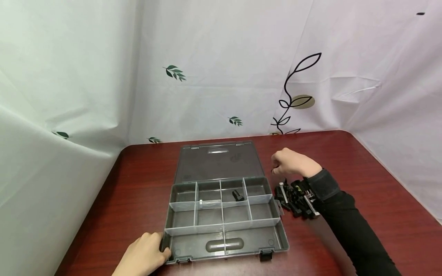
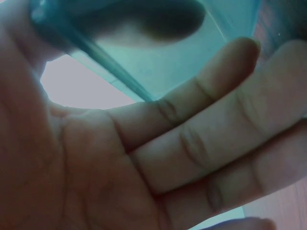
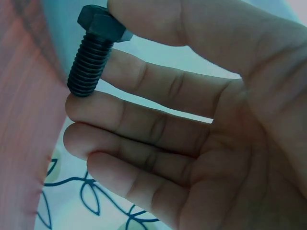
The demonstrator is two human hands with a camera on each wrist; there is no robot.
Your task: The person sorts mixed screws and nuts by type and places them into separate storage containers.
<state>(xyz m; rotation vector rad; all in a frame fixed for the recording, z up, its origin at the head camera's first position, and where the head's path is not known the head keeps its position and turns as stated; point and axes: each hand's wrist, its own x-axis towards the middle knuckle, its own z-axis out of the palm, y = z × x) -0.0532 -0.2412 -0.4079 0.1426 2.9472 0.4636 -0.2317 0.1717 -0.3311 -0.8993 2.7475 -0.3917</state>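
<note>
On the table lies an open grey plastic organizer box (image 1: 193, 239) with several compartments, its lid (image 1: 219, 163) laid back flat. My left hand (image 1: 145, 253) grips its near left corner, thumb over the wall and fingers outside, seen close in the left wrist view. Beyond the box's right side, my right hand (image 1: 293, 161) is raised near the lid. In the right wrist view it pinches a black hex bolt (image 3: 91, 57) by the head, thread against the fingertips. One black bolt (image 1: 237, 195) lies in the third back compartment. A pale bolt (image 1: 201, 203) shows at the second column's divider.
Right of the box, under my right wrist, is a pile of black bolts (image 1: 296, 209) with a few silver ones (image 1: 283, 193). A black latch (image 1: 266, 255) sticks out at the box's front. White patterned cloth (image 1: 214, 88) hangs behind the red-brown table (image 1: 145, 191).
</note>
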